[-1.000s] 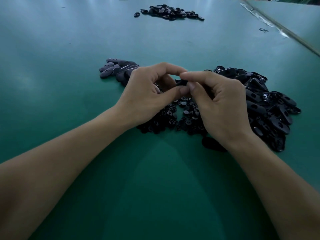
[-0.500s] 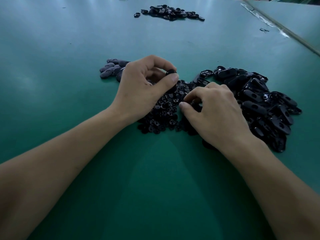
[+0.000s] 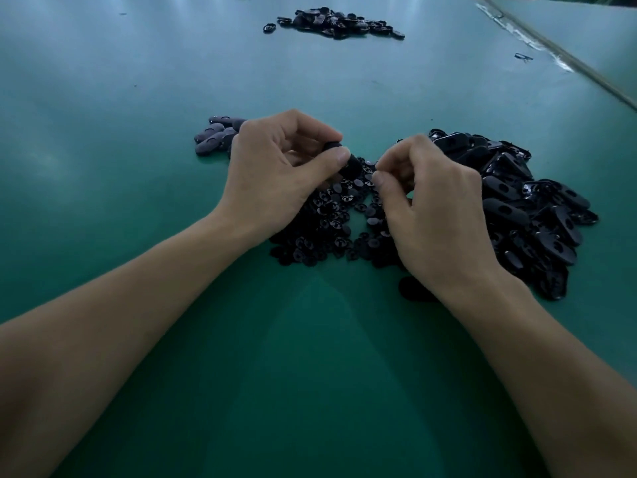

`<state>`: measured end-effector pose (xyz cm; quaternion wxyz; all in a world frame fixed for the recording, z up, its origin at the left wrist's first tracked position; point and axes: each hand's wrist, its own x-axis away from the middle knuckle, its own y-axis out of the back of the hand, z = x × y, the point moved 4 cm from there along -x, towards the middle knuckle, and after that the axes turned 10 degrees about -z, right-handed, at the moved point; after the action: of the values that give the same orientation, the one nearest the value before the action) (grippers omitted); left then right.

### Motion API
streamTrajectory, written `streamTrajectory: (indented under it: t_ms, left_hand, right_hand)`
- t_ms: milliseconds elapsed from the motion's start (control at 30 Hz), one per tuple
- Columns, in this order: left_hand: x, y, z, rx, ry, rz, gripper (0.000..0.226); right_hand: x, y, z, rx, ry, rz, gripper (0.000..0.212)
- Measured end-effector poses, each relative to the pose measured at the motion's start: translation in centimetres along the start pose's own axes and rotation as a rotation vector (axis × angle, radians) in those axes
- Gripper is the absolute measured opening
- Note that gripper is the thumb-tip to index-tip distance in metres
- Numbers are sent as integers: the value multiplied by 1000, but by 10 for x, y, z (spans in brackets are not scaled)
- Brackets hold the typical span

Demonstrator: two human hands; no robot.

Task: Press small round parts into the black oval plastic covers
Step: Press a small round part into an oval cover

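Green table (image 3: 138, 174) as before. Noted cover heap (image 3: 517, 201) at right, round parts (image 3: 331, 225) between wrists. Still pinching one cover (image 3: 345, 157) in left hand (image 3: 275, 174) above parts. Lifted right hand (image 3: 434, 215) off parts; thumb and forefinger pinched, contents indiscernible.

No lettering or number can be read on the black oval covers (image 3: 506, 210) or the table (image 3: 138, 81).

On the table (image 3: 138, 81) the small round parts (image 3: 331, 229) lay in the middle, the oval covers (image 3: 524, 208) just beside them on the right, a smaller group (image 3: 213, 136) behind on the left, another heap (image 3: 337, 22) far behind.
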<state>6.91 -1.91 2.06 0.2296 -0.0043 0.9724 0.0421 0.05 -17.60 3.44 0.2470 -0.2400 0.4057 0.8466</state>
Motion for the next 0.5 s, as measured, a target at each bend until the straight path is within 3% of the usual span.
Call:
streamTrajectory:
  t_ms: [133, 500]
  left_hand:
    - [2, 0, -1, 36, 12, 16, 13]
    - [6, -5, -2, -7, -25, 60, 17]
  right_hand:
    - [-1, 2, 0, -9, 31, -29, 18]
    - [0, 2, 1, -236, -29, -40, 8]
